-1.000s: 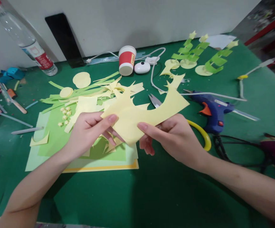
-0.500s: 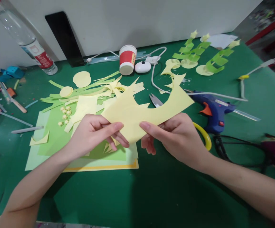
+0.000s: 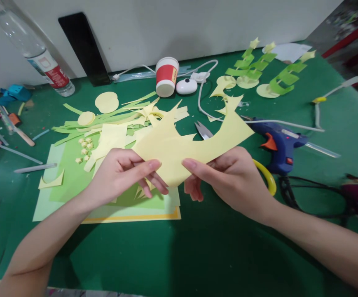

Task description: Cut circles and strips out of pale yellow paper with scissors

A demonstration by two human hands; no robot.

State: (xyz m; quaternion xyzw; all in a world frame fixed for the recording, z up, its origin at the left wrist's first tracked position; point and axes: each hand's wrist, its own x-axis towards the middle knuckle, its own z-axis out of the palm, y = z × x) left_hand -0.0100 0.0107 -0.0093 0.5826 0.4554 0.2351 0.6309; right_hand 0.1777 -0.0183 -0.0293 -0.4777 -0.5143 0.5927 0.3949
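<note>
Between both hands I hold a pale yellow paper offcut (image 3: 179, 150) with round bites cut out of its upper edge. My left hand (image 3: 126, 173) pinches its lower left part, thumb on top and fingers beneath. At the lower right, my right hand (image 3: 225, 177) grips it the same way. Behind the paper lie scissors (image 3: 202, 130), their blades showing and a yellow handle (image 3: 267, 179) by my right wrist. Under my left hand are stacked green sheets (image 3: 70, 165) with yellow scraps on them. Small folded paper stars (image 3: 86, 145) sit beside that hand.
A blue glue gun (image 3: 279, 144) rests at the right with its cable. Three green paper spirals on yellow discs (image 3: 268, 90) stand behind it. A paper cup (image 3: 166, 77), a white case (image 3: 186, 86), a phone-like black slab (image 3: 84, 49) and a water bottle (image 3: 49, 70) line the back.
</note>
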